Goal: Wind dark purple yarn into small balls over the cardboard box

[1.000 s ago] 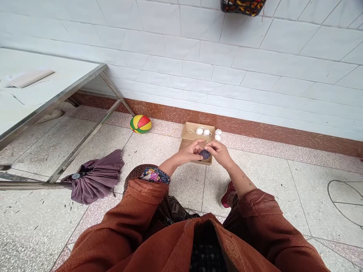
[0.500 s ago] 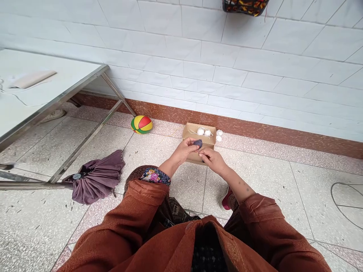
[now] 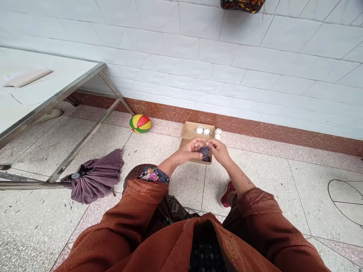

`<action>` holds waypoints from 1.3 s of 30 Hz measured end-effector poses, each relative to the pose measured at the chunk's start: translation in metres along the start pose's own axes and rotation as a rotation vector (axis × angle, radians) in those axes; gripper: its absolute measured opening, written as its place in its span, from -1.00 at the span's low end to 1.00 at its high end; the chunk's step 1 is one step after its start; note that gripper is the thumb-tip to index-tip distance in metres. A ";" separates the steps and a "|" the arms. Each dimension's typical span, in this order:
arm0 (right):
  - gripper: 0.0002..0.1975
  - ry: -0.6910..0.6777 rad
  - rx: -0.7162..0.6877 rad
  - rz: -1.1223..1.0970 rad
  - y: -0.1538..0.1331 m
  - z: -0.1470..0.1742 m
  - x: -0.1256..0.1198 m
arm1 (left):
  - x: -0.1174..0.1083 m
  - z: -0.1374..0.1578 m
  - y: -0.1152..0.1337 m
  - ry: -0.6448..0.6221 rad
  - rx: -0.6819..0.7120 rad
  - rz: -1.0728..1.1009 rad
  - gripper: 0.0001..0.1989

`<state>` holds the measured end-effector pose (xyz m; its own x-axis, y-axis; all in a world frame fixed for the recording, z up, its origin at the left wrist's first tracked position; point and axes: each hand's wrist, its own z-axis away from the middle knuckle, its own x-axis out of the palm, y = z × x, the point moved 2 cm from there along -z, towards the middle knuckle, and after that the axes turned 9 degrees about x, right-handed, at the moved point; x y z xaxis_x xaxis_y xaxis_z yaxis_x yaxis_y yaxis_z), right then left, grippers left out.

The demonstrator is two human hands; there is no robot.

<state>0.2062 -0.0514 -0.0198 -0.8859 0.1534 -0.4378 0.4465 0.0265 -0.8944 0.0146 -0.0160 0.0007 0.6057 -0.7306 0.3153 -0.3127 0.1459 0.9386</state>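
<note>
Left-hand grip cups the round, dark purple yarn ball over the cardboard box. The right hand pinches narrowly at its far right edge; whether on yarn, I cannot tell.

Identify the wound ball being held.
The purplish ball in the left hand; the white balls lie in or beside the cardboard box, a dark item inside it.

free: floor between ball and box | blocking: wall behind
</note>
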 end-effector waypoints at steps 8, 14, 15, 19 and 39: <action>-0.76 -0.182 -0.110 0.114 0.000 0.020 0.025 | -0.018 -0.005 -0.010 0.365 -0.002 -0.011 -0.58; -0.74 -0.210 -0.230 0.070 -0.032 0.030 0.014 | -0.022 -0.006 -0.014 0.392 -0.002 -0.240 -0.61; -0.74 -0.190 -0.230 0.056 -0.035 0.029 0.009 | -0.021 -0.006 -0.014 0.376 -0.004 -0.274 -0.62; -0.70 -0.056 -0.175 0.001 -0.035 0.018 -0.008 | -0.011 -0.004 -0.013 0.202 -0.061 -0.275 -0.64; -0.78 -0.230 -0.163 0.054 -0.017 0.028 0.016 | -0.024 -0.003 -0.013 0.404 -0.073 -0.214 -0.64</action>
<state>0.1808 -0.0772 -0.0138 -0.8572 -0.0682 -0.5105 0.4918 0.1859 -0.8506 0.0064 0.0019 -0.0188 0.8921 -0.4329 0.1296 -0.1065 0.0774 0.9913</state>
